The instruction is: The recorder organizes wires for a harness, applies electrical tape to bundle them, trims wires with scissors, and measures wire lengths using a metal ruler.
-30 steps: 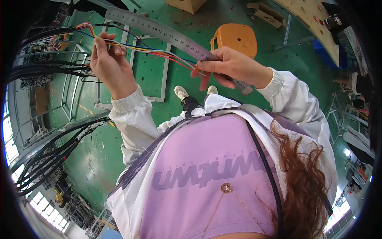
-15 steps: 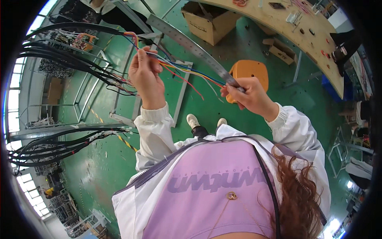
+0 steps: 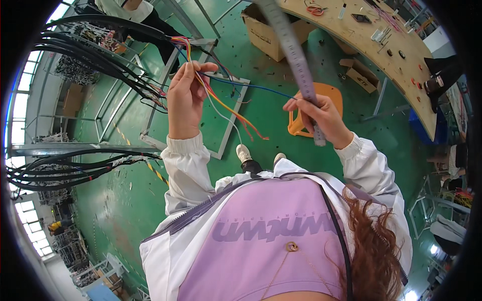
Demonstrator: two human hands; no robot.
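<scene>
A bundle of thin coloured wires (image 3: pixel 221 102) fans out of the end of a thick black cable (image 3: pixel 110 21). My left hand (image 3: pixel 187 100) pinches the bundle close to the cable end, with thumb and forefinger together. One blue wire (image 3: pixel 251 86) stretches taut from there to the fingertips of my right hand (image 3: pixel 324 118). The right hand also grips a long metal ruler (image 3: pixel 291 50), which stands slanted and is slightly blurred. Yellow, red, orange and white wires hang loose below the blue one.
Several black cables (image 3: pixel 85 55) with stripped ends lie across a metal frame (image 3: pixel 231 133) on the left; another bundle (image 3: pixel 75 173) hangs lower. An orange stool (image 3: pixel 329 98) stands beyond my right hand. Cardboard boxes (image 3: pixel 263 40) sit near a curved wooden table (image 3: pixel 396 67). A person (image 3: pixel 155 25) stands far left.
The ruler has swung from a slant along the wires to a steeper angle. Only the blue wire now runs to my right hand; the others have dropped away.
</scene>
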